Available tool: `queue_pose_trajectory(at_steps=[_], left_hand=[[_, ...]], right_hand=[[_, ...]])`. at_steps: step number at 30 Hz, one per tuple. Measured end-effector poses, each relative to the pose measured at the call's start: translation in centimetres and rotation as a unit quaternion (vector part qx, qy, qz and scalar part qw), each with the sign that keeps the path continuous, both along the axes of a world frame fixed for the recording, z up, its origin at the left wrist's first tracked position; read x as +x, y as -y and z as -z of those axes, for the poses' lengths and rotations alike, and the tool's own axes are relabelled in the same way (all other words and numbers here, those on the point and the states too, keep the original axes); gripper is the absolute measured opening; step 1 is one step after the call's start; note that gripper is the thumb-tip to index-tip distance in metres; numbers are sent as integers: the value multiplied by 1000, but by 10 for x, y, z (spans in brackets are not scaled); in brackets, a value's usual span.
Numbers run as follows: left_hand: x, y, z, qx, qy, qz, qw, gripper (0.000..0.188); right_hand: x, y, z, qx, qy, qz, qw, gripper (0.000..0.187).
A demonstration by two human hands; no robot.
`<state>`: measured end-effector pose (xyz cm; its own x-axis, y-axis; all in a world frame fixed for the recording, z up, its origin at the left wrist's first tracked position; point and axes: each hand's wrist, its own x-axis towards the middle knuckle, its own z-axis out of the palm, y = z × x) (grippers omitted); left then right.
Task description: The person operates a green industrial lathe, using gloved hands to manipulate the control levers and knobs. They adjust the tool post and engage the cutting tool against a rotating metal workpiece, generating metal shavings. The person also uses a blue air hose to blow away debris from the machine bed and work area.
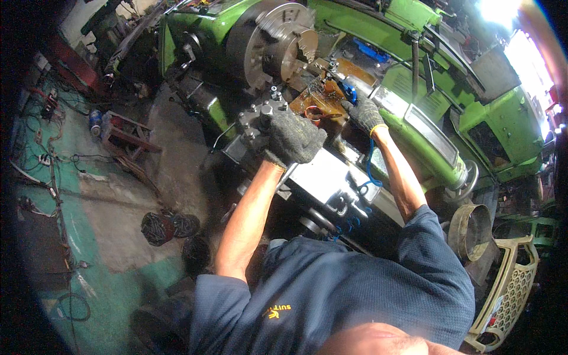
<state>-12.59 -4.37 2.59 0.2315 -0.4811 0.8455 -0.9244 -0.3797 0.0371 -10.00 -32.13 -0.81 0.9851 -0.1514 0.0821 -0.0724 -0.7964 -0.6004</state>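
Indoors: lathe, green floor; left hand, grip unclear; right hand gripping blue tool.

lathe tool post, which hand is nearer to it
Left: the left hand overlaps the right side of the lathe tool post in this view; the right hand is farther off to the right, near the tailstock.

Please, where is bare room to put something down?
The bright plate between the left hand and the handles looks bare; likewise the pale floor between cables and dark bundle. Crowded: around the tool post and right hand.
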Motion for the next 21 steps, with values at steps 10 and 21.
queue_pose_trajectory(at_steps=[10,21], left_hand=[[1,3,3,6,7,3,1000,34],[3,4,5,25,10,-2,1000,30]], right_hand=[[49,1,23,37,30,2,999,51],[62,6,42,118,33,11,992,48]])
